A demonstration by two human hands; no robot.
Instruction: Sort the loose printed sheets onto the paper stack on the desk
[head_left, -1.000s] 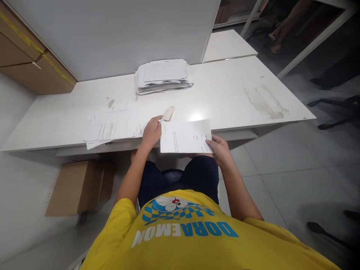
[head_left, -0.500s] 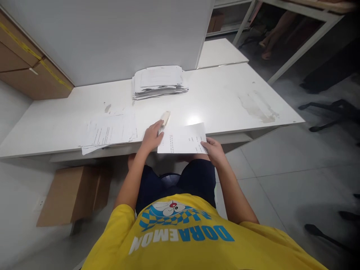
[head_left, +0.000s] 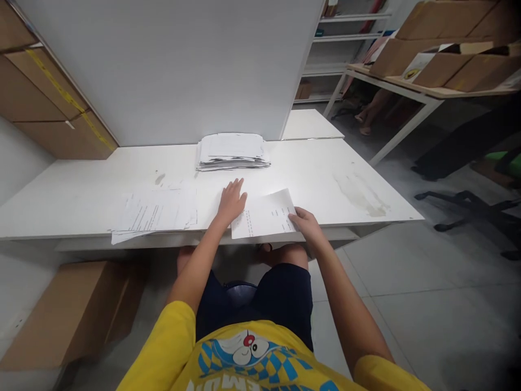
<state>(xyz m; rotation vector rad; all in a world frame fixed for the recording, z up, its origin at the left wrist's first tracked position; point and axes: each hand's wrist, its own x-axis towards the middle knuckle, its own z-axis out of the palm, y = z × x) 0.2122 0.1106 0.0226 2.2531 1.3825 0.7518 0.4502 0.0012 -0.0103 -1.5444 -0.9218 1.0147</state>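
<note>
A printed sheet of paper [head_left: 266,214] lies at the front edge of the desk, its right side pinched between the thumb and fingers of my right hand [head_left: 307,224]. My left hand [head_left: 233,202] rests palm down at the sheet's upper left corner, fingers stretched out. The small cream stapler-like object seen there earlier is out of sight, probably under this palm. Left of that hand, a loose pile of printed sheets [head_left: 160,212] hangs slightly over the desk edge. Beyond both hands stands a thick stack of papers [head_left: 233,149] against the grey panel.
The white desk [head_left: 309,174] is backed by a tall grey panel [head_left: 175,70]. Taped cardboard boxes [head_left: 52,103] stand at the back left, and another box [head_left: 61,309] is below the desk. Right, a table [head_left: 411,89] carries cartons; a chair base [head_left: 464,201] is on the floor.
My left hand has moved forward and flattened over where the cream object lay. The sheet has tilted, its right side still in my right hand. The camera view has tipped upward.
</note>
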